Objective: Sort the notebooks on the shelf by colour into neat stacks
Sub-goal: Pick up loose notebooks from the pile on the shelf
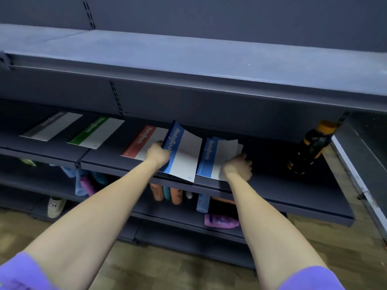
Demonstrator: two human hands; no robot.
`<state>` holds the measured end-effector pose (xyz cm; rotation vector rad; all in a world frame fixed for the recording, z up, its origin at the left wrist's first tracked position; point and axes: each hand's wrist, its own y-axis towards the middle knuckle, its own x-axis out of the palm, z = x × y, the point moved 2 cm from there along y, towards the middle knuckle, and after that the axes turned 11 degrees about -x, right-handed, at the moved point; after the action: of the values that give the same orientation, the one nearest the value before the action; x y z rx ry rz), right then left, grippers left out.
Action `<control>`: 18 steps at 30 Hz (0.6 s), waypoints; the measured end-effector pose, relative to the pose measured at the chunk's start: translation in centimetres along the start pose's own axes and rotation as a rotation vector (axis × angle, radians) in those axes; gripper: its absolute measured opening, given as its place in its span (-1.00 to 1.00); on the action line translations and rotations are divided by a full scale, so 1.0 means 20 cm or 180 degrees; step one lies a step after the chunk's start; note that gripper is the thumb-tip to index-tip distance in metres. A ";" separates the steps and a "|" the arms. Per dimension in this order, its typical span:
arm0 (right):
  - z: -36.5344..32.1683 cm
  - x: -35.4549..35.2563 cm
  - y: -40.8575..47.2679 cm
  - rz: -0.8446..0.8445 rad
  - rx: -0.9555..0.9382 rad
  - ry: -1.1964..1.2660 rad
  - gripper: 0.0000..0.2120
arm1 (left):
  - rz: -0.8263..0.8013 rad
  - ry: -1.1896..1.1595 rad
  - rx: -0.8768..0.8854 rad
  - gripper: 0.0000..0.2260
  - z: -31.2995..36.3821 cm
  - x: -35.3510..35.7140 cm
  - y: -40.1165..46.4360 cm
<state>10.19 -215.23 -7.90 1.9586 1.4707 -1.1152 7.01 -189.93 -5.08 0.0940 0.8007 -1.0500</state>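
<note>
Blue notebook [181, 151] tilted in left hand [157, 154] grip; right hand [238, 166] grips blue stack [217, 158] corner.

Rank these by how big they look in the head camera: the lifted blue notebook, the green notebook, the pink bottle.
1. Lifted blue notebook, largest, though it's nearest.
2. Green notebook, farther away, so maybe the same real size.
3. Pink bottle, smallest.

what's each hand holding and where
Left hand grips a blue notebook by its spine edge, lifted and tilted. Right hand rests on the blue stack's right side.

Black-and-yellow bottle [312, 147] upright; toiletry bottles [167, 193] below (lower shelf).
</note>
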 end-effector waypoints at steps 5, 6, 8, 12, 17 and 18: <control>0.04 0.00 0.02 -0.0115 -0.0136 -0.0249 -0.44 | -0.0092 0.0000 0.0005 -0.65 0.03 0.05 -0.01; 0.04 -0.01 0.02 -0.0144 -0.0283 -0.0279 -0.42 | -0.0115 -0.0008 0.0002 -0.65 0.03 0.06 0.00; 0.04 -0.01 0.04 -0.0195 -0.0672 -0.0199 -0.48 | -0.0132 -0.0005 -0.0006 -0.66 0.03 0.08 0.00; -0.06 0.00 0.02 -0.0538 -0.1379 0.0347 -0.74 | -0.0104 -0.0032 -0.0019 -0.68 0.07 0.11 0.00; -0.16 0.04 -0.08 -0.1141 -0.1142 0.1196 -0.61 | -0.0272 -0.0482 -0.0099 -0.63 0.11 0.16 -0.01; -0.17 0.04 -0.09 -0.1133 -0.1125 0.1273 -0.70 | -0.0292 -0.0492 -0.0058 -0.62 0.12 0.16 -0.01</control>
<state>9.73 -211.67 -6.41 1.7732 2.1250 -0.5440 8.94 -193.51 -5.34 -0.0395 0.6792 -1.1222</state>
